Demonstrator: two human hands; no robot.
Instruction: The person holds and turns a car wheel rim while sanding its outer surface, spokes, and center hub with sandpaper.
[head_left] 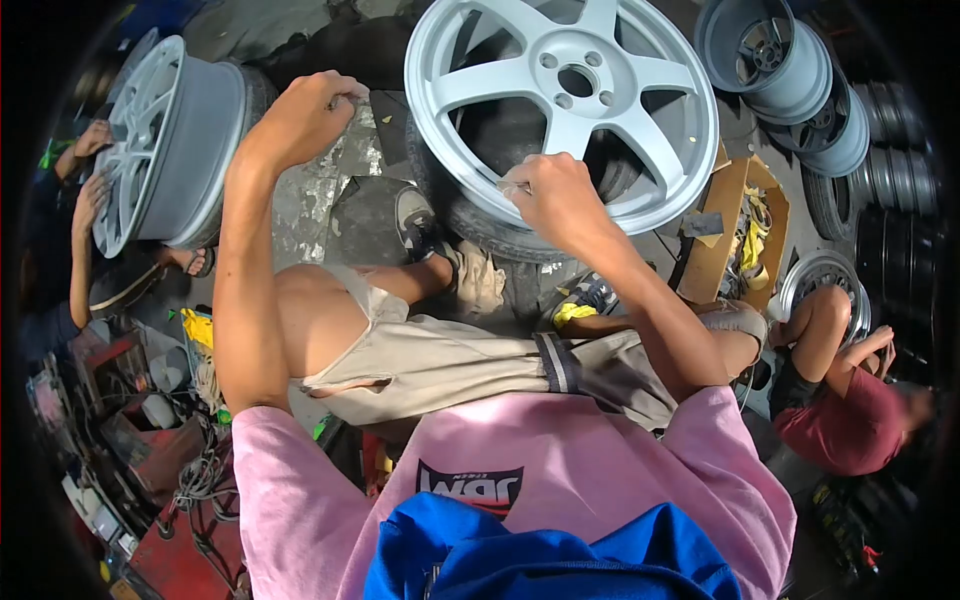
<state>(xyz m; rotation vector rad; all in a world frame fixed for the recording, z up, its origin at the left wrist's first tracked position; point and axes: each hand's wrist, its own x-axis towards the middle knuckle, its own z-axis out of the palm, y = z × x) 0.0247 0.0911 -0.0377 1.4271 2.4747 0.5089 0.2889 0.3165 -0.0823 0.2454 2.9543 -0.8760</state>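
Observation:
A light grey wheel rim with several spokes [578, 80] lies face up in front of me, on top of a black tyre [495, 228]. My right hand [560, 195] is over the rim's near left edge, its fingers closed in a pinch around something small that I cannot make out. Left of the rim, my left hand [310, 115] is raised above the floor, fingers curled and pressed together. What it holds, if anything, is too small to name. A gap separates my left hand from the rim.
At the left, a co-worker's hands [90, 195] touch an upright rim [190, 150]. A cardboard box [708, 230] with yellow items is at the right, near stacked rims [800, 75]. A crouching person [845, 425] is lower right. Tools and cables [200, 480] lie lower left.

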